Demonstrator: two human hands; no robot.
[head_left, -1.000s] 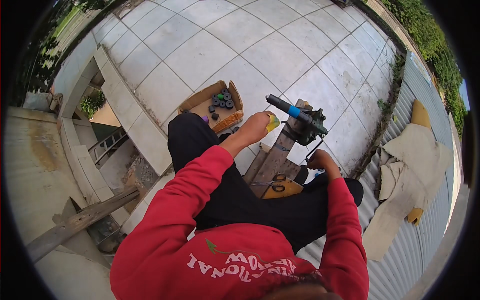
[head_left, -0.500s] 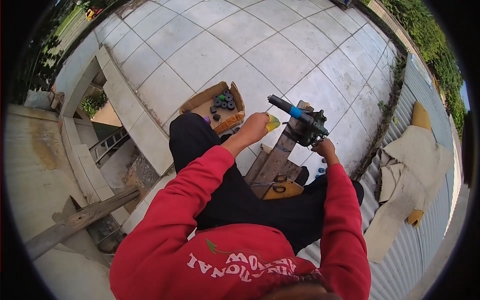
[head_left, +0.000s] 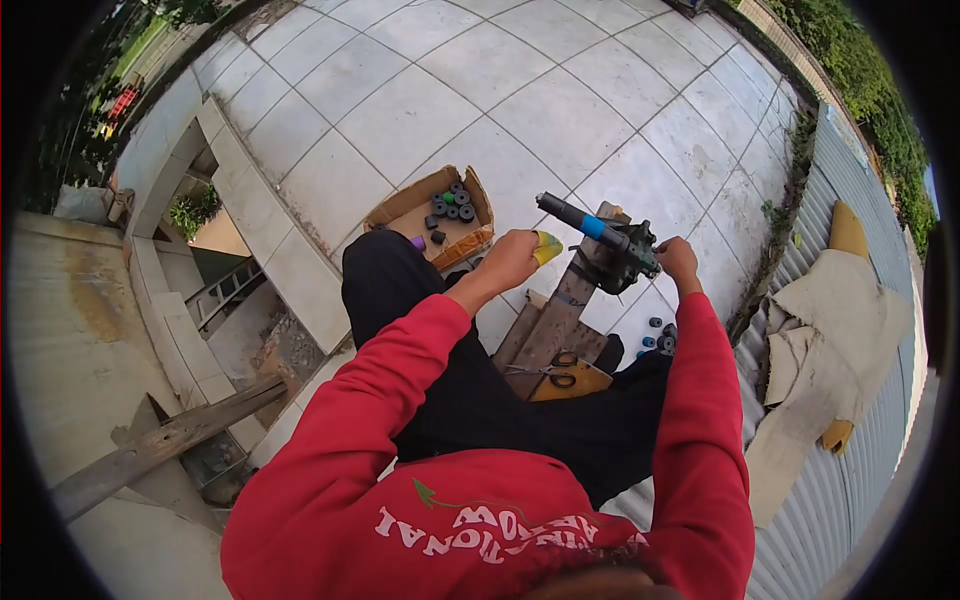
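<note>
**Mia:** What is on the far left?

**Ben:** A grey plank (head_left: 160, 447) lies down low. A bit further right a cardboard box (head_left: 428, 210) sits on the tiled floor (head_left: 470, 90). It has small black wheels (head_left: 452, 204) in it, and a purple one.

**Mia:** What is the left hand doing?

**Ben:** The left hand (head_left: 508, 259) is curled tight around a yellow thing (head_left: 547, 246). Only the tip of it sticks out. It is just left of the wooden post (head_left: 560, 312).

**Mia:** And what is on the post?

**Ben:** A black tool (head_left: 622, 254) sits on top. Its handle (head_left: 578, 220) has a blue band and points up and left. Lower down, scissors (head_left: 545, 372) lie on a brown board.

**Mia:** And the right hand?

**Ben:** The right hand (head_left: 680, 262) touches the right side of the tool. Its fingers are bent in, but I cannot tell if they grip anything. More small wheels (head_left: 658, 336) lie on the floor under it.

**Mia:** What has changed?

**Ben:** A second ago the right hand was lower down, by the knee. Now it is up at the tool. The left hand has stayed put with the yellow thing.
</note>
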